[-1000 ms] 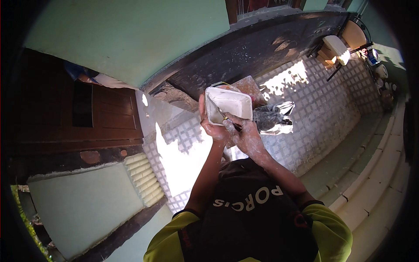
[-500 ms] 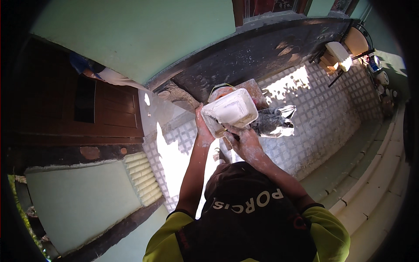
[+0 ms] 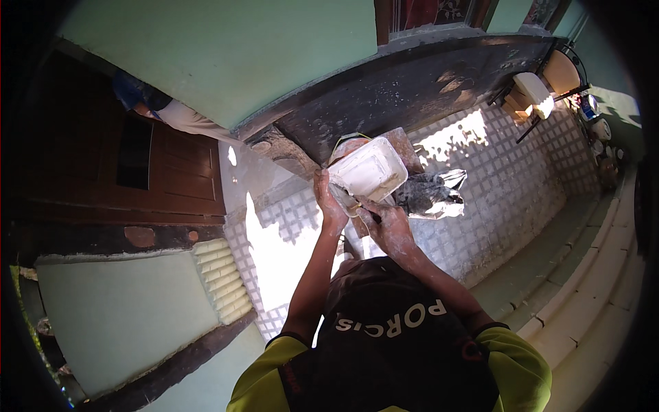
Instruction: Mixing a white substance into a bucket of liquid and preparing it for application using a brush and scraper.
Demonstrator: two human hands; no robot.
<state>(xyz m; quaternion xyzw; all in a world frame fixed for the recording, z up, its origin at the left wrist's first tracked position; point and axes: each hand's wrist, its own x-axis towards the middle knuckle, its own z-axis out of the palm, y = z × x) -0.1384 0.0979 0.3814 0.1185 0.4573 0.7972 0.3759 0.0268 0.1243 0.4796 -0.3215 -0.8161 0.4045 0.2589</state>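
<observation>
A shallow white rectangular tub (image 3: 371, 167), smeared with whitish paste, is held in front of me. My left hand (image 3: 331, 206) is closed around its near left side, fingers partly hidden beneath. At the tub's near corner, my right hand (image 3: 392, 230) is closed on the dark handle of a scraper-like tool (image 3: 343, 195); its greyish blade lies by the tub's edge near my left palm. The tool's exact kind is hard to make out. Whitish residue coats the fingers of my right hand.
Behind the tub stands an orange bucket (image 3: 349, 145) beside a brown block (image 3: 403, 146). A dark plastic bag (image 3: 429, 194) lies on the tiled floor (image 3: 494, 199). Chairs (image 3: 535, 93) stand far right. Another person's pale-trousered leg (image 3: 189, 122) shows by the brown door (image 3: 178, 165).
My left hand has shifted slightly right and its fingers have turned more upright. The tub has tilted a little, and the tool's greyish blade shows more at its near left edge.
</observation>
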